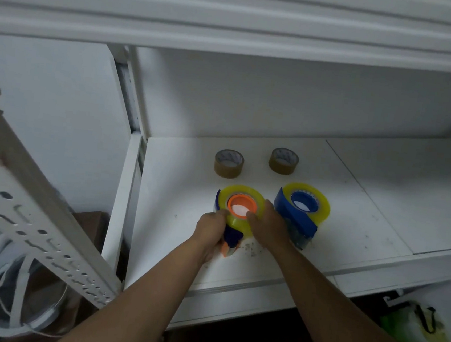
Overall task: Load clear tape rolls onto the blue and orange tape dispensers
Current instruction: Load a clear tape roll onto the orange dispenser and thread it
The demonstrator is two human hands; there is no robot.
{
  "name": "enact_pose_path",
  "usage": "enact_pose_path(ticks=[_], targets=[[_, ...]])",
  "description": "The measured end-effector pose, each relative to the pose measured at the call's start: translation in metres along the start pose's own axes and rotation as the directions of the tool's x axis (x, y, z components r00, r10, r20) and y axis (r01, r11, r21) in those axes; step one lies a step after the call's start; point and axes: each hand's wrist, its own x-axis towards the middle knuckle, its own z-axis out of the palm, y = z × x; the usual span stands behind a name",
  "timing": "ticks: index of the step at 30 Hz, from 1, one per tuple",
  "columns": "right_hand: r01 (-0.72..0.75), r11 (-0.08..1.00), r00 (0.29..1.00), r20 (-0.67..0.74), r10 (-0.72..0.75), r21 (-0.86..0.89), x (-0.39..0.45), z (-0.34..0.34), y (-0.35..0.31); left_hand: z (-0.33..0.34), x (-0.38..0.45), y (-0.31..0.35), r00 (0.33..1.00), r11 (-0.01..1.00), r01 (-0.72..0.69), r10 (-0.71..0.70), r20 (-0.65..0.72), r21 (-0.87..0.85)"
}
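Fingers of both hands curl around one clear tape roll (241,222) at the frame's centre: the left hand (212,230) grips its left edge and the dispenser handle below, the right hand (268,225) grips its right edge. That roll sits on the orange dispenser (241,204), around the orange hub. Just right, touching the right hand, the blue dispenser (295,214) carries a second clear tape roll (318,205). Behind them, two brown tape rolls (228,163) stand apart on the white shelf (369,191).

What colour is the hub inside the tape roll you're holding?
Orange hub, ringed by the yellowish clear tape roll; the head view shows it.
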Motion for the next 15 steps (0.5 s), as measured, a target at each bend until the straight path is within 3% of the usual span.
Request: enact_pose_path(ticks=[5, 9, 13, 15], targets=[[-0.039, 0.999, 0.999, 0.03, 0.038, 0.014, -0.002, -0.003, -0.001, 0.001, 0.018, -0.008, 0.999, 0.999, 0.016, -0.018, 0.027, 0.043], [0.006, 0.999, 0.998, 0.055, -0.004, -0.048, -0.002, -0.008, 0.005, -0.001, 0.019, -0.011, 0.998, 0.985, -0.058, 0.059, -0.004, 0.165], [0.181, 0.965, 0.957, -0.192, -0.216, -0.188, -0.003, -0.033, 0.02, 0.002, 0.013, -0.012, 0.97, 0.917, -0.174, 0.222, -0.098, 0.36], [0.184, 0.921, 0.912, -0.289, -0.29, -0.343, 0.004, -0.053, 0.034, 0.005, 0.01, -0.014, 0.96, 0.888, -0.201, 0.263, -0.099, 0.413]])
